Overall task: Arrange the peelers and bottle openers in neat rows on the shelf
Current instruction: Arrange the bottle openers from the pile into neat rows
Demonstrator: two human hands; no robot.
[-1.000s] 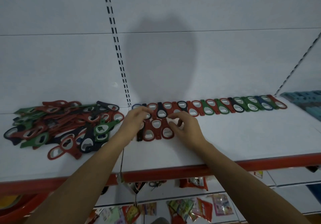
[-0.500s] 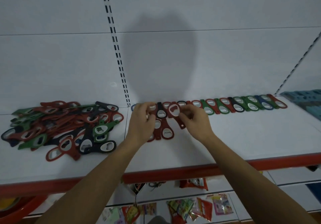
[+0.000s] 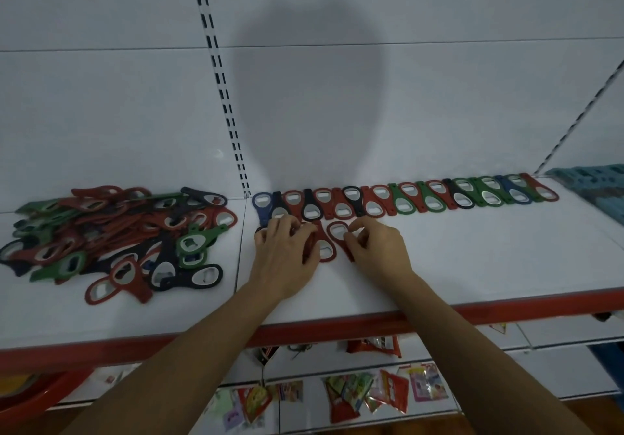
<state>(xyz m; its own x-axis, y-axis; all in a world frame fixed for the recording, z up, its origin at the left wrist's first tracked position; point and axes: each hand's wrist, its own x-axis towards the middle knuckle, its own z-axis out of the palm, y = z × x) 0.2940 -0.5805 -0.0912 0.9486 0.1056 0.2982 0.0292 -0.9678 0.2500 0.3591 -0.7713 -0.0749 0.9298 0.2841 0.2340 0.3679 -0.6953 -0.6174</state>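
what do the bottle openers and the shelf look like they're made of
Bottle openers: matte coloured bodies, likely plastic or a rubbery coating; the loops hold pale, shiny inserts that look like metal. Shelf: smooth white surface with a dull sheen, probably painted sheet metal, though laminate is possible; its red front edge may be a plastic strip.
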